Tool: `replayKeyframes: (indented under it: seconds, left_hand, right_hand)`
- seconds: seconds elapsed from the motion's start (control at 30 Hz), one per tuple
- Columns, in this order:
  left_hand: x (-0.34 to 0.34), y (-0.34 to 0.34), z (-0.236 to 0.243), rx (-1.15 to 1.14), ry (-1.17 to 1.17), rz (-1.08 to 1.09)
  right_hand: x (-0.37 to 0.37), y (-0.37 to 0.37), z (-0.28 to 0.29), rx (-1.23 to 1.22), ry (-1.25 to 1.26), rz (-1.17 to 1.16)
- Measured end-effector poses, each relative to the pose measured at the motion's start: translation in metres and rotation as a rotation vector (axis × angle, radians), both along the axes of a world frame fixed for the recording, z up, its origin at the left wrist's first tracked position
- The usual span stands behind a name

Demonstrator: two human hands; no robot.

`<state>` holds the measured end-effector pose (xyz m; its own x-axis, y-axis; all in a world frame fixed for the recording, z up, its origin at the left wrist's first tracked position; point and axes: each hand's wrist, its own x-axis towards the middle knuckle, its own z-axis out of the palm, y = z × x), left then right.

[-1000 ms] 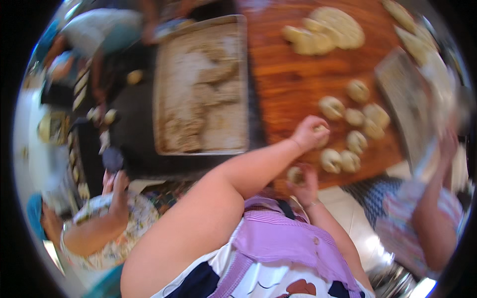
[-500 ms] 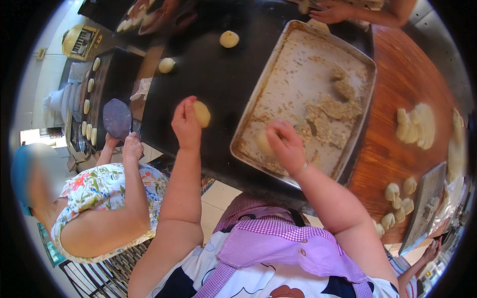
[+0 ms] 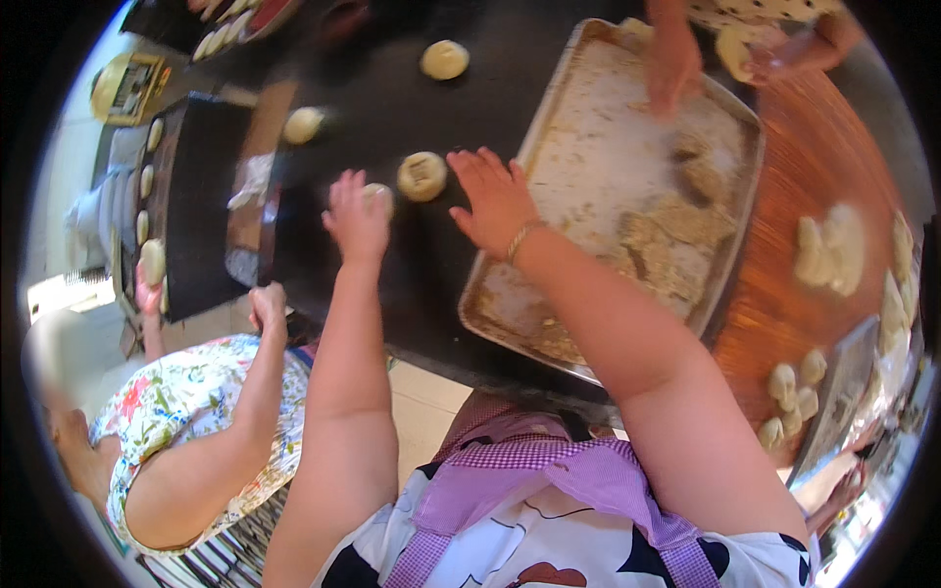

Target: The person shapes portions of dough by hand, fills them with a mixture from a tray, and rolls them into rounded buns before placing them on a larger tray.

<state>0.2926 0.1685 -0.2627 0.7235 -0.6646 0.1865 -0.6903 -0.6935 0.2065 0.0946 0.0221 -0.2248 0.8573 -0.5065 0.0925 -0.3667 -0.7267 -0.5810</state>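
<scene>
On the black work surface (image 3: 372, 304), my left hand (image 3: 356, 220) lies with fingers extended against a pale dough ball (image 3: 382, 199), partly covering it; whether it presses down is unclear. Just right of that, a round dough piece (image 3: 421, 176) with a marked top sits by itself. My right hand (image 3: 495, 201) is open, fingers spread, beside that piece at the left rim of a large metal tray (image 3: 529, 147) smeared with crumbly filling. Two other dough balls (image 3: 304, 124) (image 3: 445, 60) sit farther back.
At left, a co-worker in a floral top (image 3: 196, 441) reaches toward a dark pan (image 3: 201, 206) with dough pieces along it. Another person's hand (image 3: 674, 69) reaches over the tray. The wooden board (image 3: 784, 157) at right carries several dough pieces and a metal scraper-like strip (image 3: 833, 392).
Both my hands have opened and moved upward, the right one also leftward off the tray; its dough piece now appears set down. Another person's hand has come over the tray.
</scene>
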Motion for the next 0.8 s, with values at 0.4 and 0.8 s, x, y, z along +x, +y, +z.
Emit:
replayKeyframes:
  seconds: [0.4,0.8]
  left_hand:
    - [-0.472,-0.026,0.078,-0.260,0.802,-1.306]
    - [-0.774,-0.044,0.026,0.001,0.645,-1.791]
  right_hand:
    - [-0.531,0.170,0.027,-0.030,-0.213,-1.064]
    - [-0.757,0.186,-0.037,0.465,-0.452,-1.378]
